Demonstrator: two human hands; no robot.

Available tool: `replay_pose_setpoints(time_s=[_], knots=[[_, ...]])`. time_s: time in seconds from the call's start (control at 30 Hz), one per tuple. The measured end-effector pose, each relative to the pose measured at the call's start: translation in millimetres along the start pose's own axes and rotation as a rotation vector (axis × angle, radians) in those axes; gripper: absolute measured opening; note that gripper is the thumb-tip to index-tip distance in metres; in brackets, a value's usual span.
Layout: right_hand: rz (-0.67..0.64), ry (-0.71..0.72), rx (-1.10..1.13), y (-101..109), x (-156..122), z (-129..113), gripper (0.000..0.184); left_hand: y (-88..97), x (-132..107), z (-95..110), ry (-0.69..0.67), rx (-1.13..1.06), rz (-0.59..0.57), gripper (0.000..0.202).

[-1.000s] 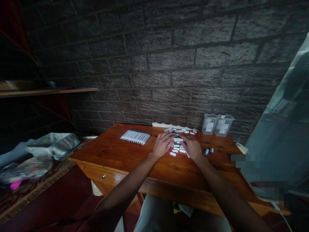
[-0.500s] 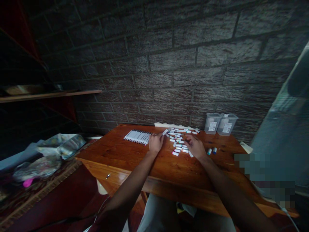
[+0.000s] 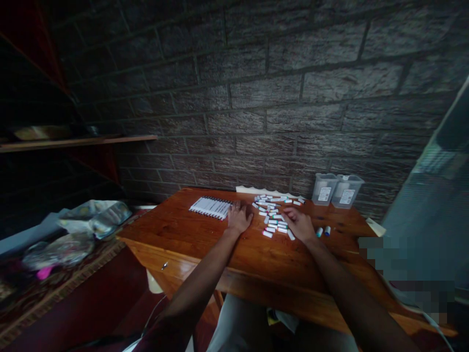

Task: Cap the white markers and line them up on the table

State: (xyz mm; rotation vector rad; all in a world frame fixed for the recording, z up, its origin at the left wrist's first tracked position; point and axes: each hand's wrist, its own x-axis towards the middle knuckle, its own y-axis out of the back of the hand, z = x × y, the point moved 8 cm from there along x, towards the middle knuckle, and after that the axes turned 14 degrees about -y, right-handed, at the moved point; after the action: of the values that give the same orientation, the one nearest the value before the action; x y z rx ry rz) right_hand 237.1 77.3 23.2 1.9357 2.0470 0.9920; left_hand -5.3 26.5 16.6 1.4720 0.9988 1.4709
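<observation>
My left hand (image 3: 240,218) lies palm down on the table, its fingers stretched over the right end of a row of white markers (image 3: 210,207) with dark ends. The markers lie side by side; my fingers hide the last ones. My right hand (image 3: 299,224) is closed at the right edge of a scattered pile, its thumb and fingertips together; whatever they hold is hidden. Short white marker caps (image 3: 267,234) with coloured ends make up most of the pile. A few longer white markers (image 3: 277,199) lie toward the back.
Two clear plastic containers (image 3: 324,189) with labels stand at the back right of the wooden table (image 3: 176,230). Two short blue-toned caps (image 3: 327,230) lie right of my right hand. A white wavy-edged strip (image 3: 262,192) runs along the brick wall.
My left hand has let go of the white marker it held up and now rests flat at the row's right end. My right hand stays by the pile. The view has shifted slightly.
</observation>
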Motion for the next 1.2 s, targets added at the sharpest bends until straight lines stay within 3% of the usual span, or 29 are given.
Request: replay_pose_setpoints(time_s=[0.23,0.57,0.7,0.8,0.93,1.2], knots=[[-0.001,-0.001,-0.014,2,-2,-2,0.031,-9.4,-5,-16,0.18,0.006,-0.111,0.074],[-0.013,0.0,-0.039,0,-2,-3,0.028,-3.5,-1,-15,0.163,-0.04,-0.021,0.068],[-0.028,-0.001,-0.055,-1,-2,-2,0.028,-2.0,1,-7,0.052,-0.041,0.05,0.066],[-0.028,0.006,-0.045,0,-3,-3,0.027,-7.5,2,-3,0.033,-0.044,0.006,0.067],[-0.022,0.012,-0.053,1,-4,-5,0.027,-11.4,-2,-4,0.111,-0.033,-0.087,0.066],[-0.005,0.011,-0.044,1,-5,-5,0.029,3.3,-7,-1,0.163,0.066,-0.072,0.063]])
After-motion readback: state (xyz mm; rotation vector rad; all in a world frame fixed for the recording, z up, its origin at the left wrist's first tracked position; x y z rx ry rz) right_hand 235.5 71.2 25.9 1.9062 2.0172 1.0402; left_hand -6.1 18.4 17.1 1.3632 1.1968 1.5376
